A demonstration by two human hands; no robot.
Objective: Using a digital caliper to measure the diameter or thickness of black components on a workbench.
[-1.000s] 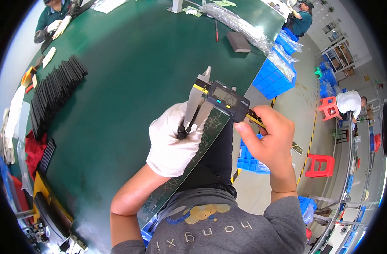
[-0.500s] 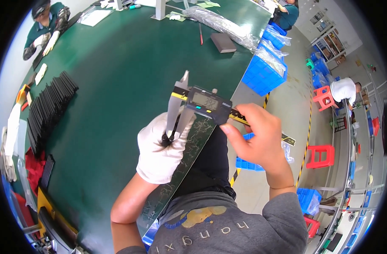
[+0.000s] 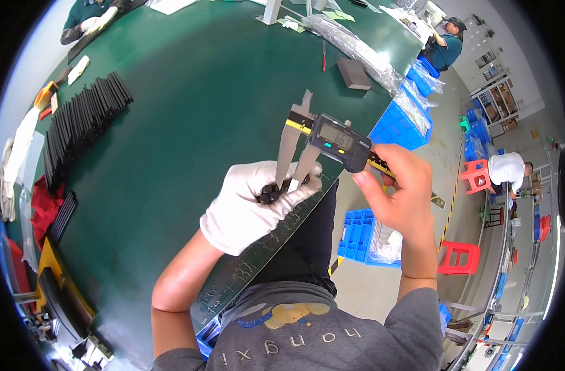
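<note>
My left hand, in a white glove, is closed around a small bundle of black rods whose ends face up. Bare and bent at the fingers, my right hand grips the beam of a digital caliper, thumb close under its display housing. The caliper's jaws stand apart and point down at the rods; their tips reach in among the rod ends and the gloved fingers. Whether they touch a rod cannot be made out. Both hands are over the near right edge of the green table.
Many black rods lie in a row on the green table, left of my hands. Nearby are a red cloth and an orange-handled tool. A dark block lies farther back. Blue crates stand beyond the right edge. Other people sit farther off.
The caliper jaws have spread wider, and its display reading has changed. My gloved hand has turned, showing several rod ends. Both hands sit farther right in the picture, and the view has shifted.
</note>
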